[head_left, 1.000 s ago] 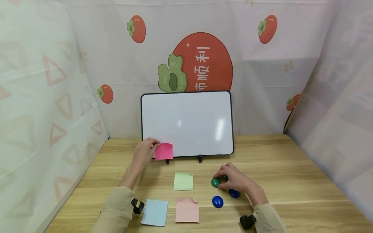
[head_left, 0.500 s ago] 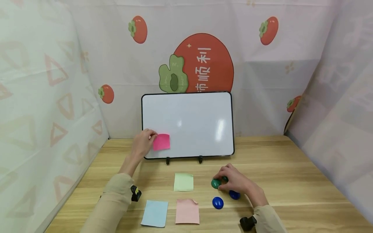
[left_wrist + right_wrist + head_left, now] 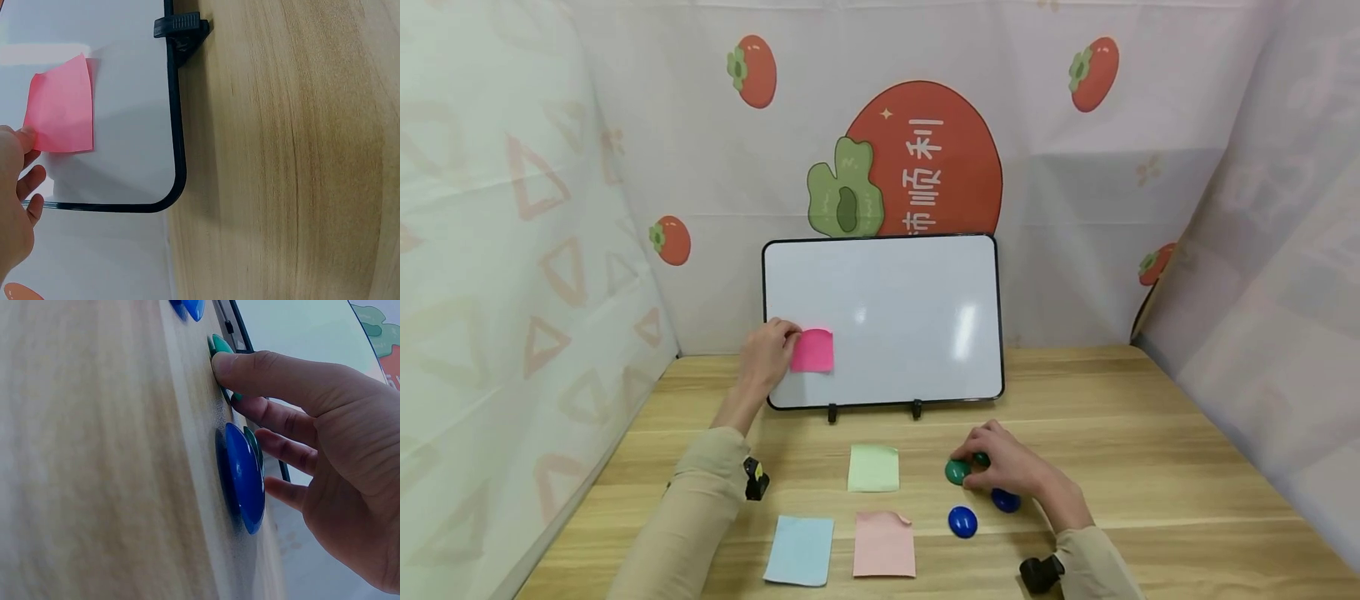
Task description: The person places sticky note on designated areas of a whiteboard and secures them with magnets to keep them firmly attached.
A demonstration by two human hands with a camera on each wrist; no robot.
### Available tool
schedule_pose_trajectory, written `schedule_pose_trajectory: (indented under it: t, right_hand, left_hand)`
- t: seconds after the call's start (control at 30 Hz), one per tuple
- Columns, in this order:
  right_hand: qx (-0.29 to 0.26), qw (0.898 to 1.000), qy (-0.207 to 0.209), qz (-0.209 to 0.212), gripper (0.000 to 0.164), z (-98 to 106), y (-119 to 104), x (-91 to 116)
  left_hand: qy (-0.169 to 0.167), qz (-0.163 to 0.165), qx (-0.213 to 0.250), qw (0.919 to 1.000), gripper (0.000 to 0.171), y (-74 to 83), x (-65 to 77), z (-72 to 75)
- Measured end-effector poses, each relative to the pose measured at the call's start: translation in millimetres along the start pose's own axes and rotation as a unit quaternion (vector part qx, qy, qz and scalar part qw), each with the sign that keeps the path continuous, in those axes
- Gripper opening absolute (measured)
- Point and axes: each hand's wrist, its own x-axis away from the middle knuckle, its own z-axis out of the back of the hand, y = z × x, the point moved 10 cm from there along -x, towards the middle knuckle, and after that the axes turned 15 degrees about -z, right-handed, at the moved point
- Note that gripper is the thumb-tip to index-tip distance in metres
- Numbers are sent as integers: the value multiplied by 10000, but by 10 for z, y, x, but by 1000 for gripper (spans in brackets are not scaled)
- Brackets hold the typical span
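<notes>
My left hand [image 3: 765, 357] pinches the left edge of a bright pink sticky note [image 3: 812, 351] in front of the lower left part of a whiteboard [image 3: 895, 308]. In the left wrist view the note [image 3: 62, 109] casts a shadow on the board; whether its back touches cannot be told. On the table at the right, my right hand [image 3: 1011, 462] has thumb and fingers around a green domed magnet [image 3: 957, 472]. A second green magnet [image 3: 982, 458] shows partly behind the fingers. Two blue magnets, one nearer [image 3: 962, 522] and one under the hand [image 3: 1005, 500], lie close by.
Light green [image 3: 873, 468], light blue [image 3: 799, 550] and pale pink [image 3: 884, 544] sticky notes lie on the wooden table [image 3: 1150, 467]. Black clips [image 3: 832, 413] support the board's lower edge. A printed cloth [image 3: 1060, 200] hangs behind and along both sides.
My left hand has raised the bright pink note from the whiteboard's bottom edge to higher on its lower left area. My right hand stays at the green magnet.
</notes>
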Motion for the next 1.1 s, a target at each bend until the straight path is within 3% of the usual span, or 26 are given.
schedule_pose_trajectory:
  t: [0.37, 0.57, 0.83, 1.1]
  right_hand:
    - [53, 9997, 164, 175, 31, 50, -90, -8]
    - [19, 9993, 329, 154, 32, 63, -86, -23]
    - [65, 9965, 777, 311, 32, 160, -239, -108]
    - [385, 9827, 1546, 947, 34, 361, -497, -155]
  left_hand:
    - [310, -69, -8, 9995, 9, -45, -11, 11]
    - [161, -73, 229, 9996, 9, -32, -18, -57]
    - [55, 54, 360, 9993, 10, -39, -1, -102]
    - [146, -24, 266, 9995, 9, -8, 18, -103]
